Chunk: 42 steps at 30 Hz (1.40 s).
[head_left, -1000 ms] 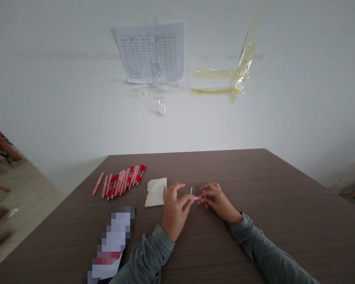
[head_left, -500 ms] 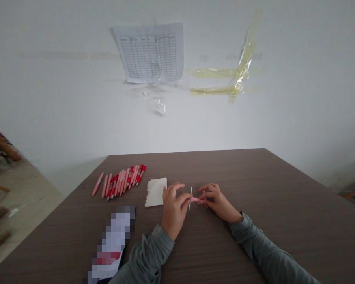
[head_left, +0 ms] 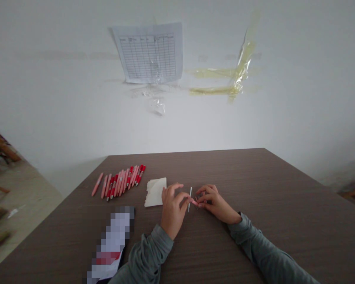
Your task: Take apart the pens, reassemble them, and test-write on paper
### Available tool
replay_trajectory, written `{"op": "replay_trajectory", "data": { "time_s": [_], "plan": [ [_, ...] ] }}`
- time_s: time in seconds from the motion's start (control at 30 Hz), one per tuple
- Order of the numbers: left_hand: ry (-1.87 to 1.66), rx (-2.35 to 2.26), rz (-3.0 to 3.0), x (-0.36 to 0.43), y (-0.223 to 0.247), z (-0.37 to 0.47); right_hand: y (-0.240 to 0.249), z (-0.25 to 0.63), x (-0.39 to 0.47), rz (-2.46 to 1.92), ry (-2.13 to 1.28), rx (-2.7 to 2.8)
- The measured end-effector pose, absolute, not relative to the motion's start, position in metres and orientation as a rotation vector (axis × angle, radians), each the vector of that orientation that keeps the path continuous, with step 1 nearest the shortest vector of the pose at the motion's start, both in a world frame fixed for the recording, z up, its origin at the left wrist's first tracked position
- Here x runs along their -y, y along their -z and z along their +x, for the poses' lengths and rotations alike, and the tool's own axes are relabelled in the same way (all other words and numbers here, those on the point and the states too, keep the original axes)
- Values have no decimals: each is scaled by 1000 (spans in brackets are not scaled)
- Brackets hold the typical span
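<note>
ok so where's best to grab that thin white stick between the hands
Probably pinch the thin white stick by its near end, coming from the person's side. It points roughly toward the person, and the left hand's fingertips and the pink piece seem to cross its middle in view, while the near end shows below them.

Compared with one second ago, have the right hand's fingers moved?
Yes: the right fingers have shifted slightly left, towards the cream paper on the table.

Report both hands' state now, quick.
Left hand: closed, pinching a pink pen part.
Right hand: curled at that part's other end; whether its grip is closed cannot be told.
</note>
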<state>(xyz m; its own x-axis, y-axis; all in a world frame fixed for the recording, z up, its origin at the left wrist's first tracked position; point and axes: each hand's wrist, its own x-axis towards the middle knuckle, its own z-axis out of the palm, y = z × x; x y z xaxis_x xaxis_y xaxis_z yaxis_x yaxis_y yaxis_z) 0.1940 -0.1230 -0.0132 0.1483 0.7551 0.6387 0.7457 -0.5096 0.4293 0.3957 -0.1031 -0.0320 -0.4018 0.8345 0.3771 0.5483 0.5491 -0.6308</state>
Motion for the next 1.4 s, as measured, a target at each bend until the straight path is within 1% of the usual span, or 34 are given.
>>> {"op": "replay_trajectory", "data": {
  "time_s": [0.23,0.33,0.53,0.77,1.03,1.2,1.4],
  "plan": [
    [-1347,-1606,2352,122,8,191,31,396,103,-1135,-499,2153],
    [-1341,-1702,2341,121,2,185,27,397,105,-1142,-478,2174],
    [-1227,-1970,2308,116,-4,170,25,397,108,-1128,-430,2213],
    [-974,-2216,2284,118,-2,170,25,396,110,-1147,-414,2258],
    [-776,-2300,2331,122,6,172,27,394,108,-1154,-412,2271],
    [-643,-2265,2355,124,11,174,27,392,107,-1156,-418,2267],
    [-608,-2251,2333,125,10,175,26,391,107,-1157,-427,2253]
  ]
}}
